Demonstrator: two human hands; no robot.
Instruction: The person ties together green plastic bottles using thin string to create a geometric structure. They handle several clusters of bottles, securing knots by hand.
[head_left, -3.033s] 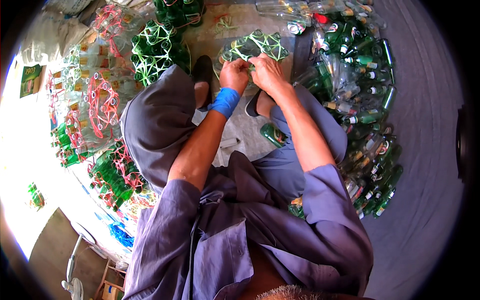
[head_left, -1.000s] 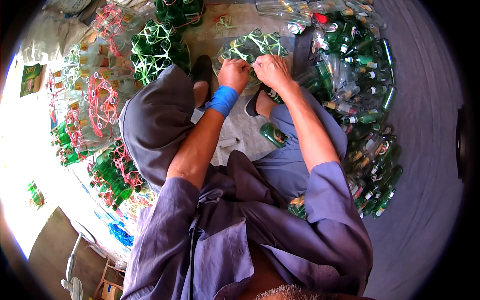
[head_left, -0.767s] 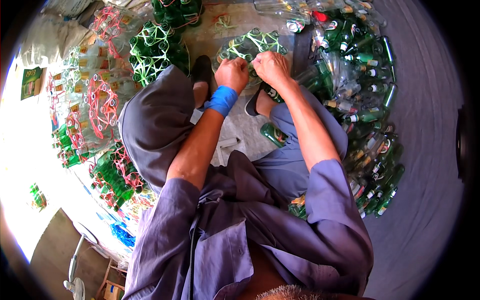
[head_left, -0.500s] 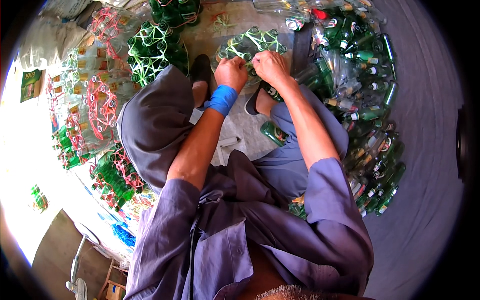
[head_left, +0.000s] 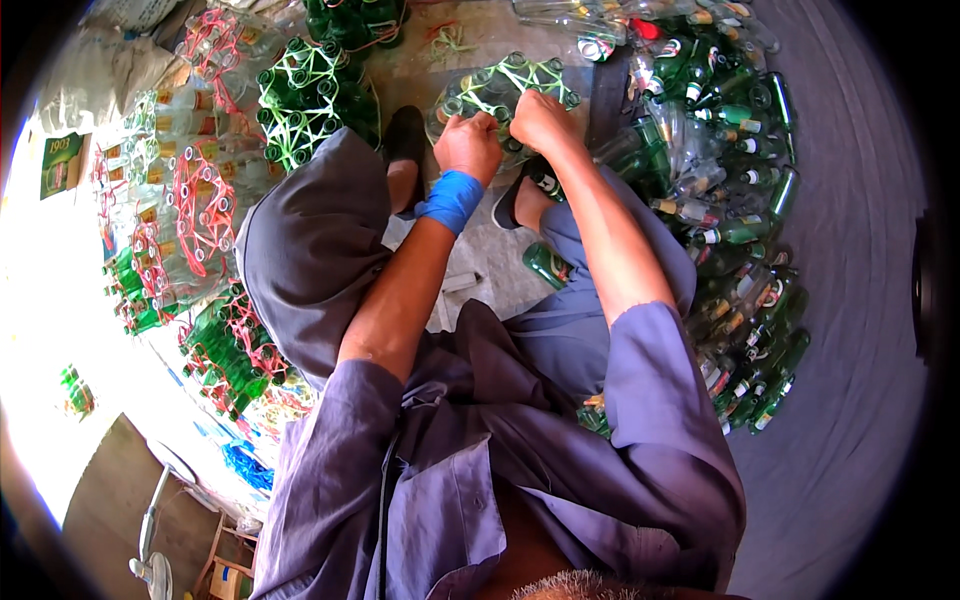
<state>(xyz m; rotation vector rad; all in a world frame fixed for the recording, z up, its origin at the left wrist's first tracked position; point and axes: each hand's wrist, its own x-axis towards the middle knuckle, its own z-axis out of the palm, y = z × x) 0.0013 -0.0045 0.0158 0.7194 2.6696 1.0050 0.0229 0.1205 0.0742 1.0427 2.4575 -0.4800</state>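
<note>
A bundle of clear glass bottles [head_left: 520, 88] stands upright between my feet, with pale green plastic string [head_left: 512, 66] laced in zigzags around the bottle necks. Over its near side, my left hand [head_left: 468, 148], with a blue wrap [head_left: 452, 200] at the wrist, is closed in a pinch on the string. Beside it, my right hand [head_left: 546, 122] is curled into a fist, knuckles up, at the near right necks. It too seems to grip the string, though its fingers hide the strand. The two hands are a small gap apart.
Green bottles tied with pale string [head_left: 300, 105] stand left of my knee. Further left are bundles laced with red string [head_left: 203, 200]. Loose bottles [head_left: 735, 230] lie piled along the right. One green bottle [head_left: 546, 263] lies by my right leg. Loose string [head_left: 447, 42] lies beyond the bundle.
My right hand has rolled over from a fingertip pinch into a knuckles-up fist. My left hand stays nearly in place, its fingers drawn in slightly. The bundle has not visibly moved.
</note>
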